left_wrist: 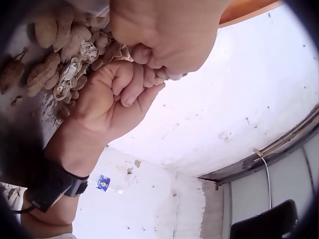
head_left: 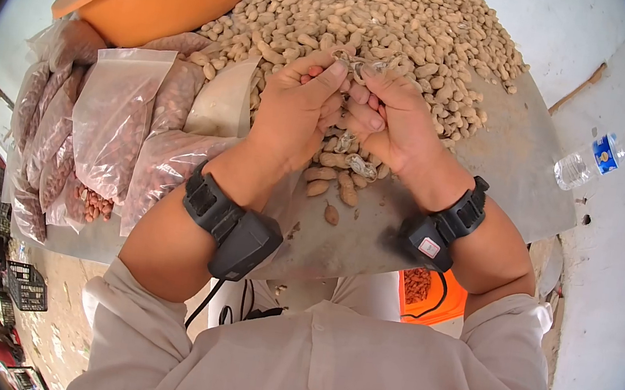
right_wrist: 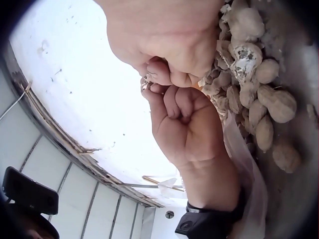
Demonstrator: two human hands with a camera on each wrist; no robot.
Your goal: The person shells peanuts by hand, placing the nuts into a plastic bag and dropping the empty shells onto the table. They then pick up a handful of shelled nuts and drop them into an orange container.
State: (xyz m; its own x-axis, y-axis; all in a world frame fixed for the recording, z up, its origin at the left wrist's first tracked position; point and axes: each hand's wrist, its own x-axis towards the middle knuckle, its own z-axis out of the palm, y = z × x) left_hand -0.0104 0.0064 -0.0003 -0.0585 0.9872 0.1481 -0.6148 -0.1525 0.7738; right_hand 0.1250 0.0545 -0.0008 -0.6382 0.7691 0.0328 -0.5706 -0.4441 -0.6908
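The left hand [head_left: 299,106] and right hand [head_left: 401,120] each have a clamped grip, thumb and curled fingers pinching an opened peanut shell [head_left: 357,62] between them, over the tabletop [head_left: 521,171] beside the peanut heap [head_left: 399,13]. The shell's long axis runs roughly crosswise, hand to hand. A plastic bottle [head_left: 575,170] bears a blue label [head_left: 605,153], its writing too small to read.

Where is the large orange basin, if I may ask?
In the head view, the large orange basin is at upper left, beside the peanut pile and beyond the plastic bags.
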